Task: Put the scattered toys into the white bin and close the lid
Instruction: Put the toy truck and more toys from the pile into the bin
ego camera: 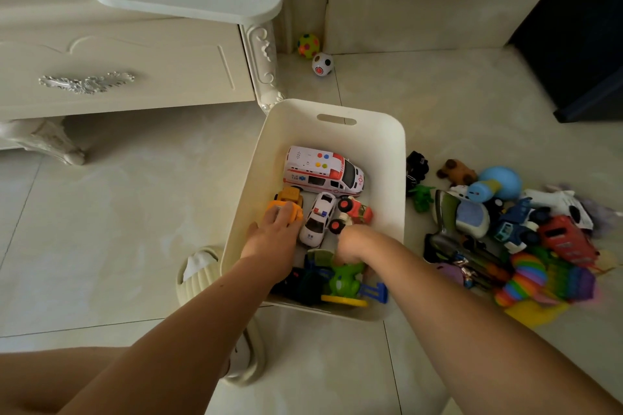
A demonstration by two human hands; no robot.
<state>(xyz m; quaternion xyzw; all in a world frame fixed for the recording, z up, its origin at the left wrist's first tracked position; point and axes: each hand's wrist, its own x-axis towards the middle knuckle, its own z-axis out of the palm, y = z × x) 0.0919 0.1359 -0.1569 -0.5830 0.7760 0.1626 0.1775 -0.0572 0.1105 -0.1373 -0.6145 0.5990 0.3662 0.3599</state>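
Note:
The white bin [391, 158] stands open on the floor. Inside lie a toy ambulance [322, 172], a white police car [318, 217], a red tractor [354, 212], a green frog toy [344, 280] and dark toys by the near wall. My left hand [274, 236] reaches into the bin and its fingers curl over an orange toy truck [286, 204]. My right hand [354, 242] is inside the bin too, curled downward beside the red tractor; what it holds is hidden. A heap of scattered toys [515, 229] lies on the floor right of the bin.
A white cabinet [128, 77] with carved legs stands at the left. Two balls [317, 55] sit by the wall behind the bin. A dark piece of furniture [586, 44] fills the right rear corner. Slippered feet [199, 276] are next to the bin.

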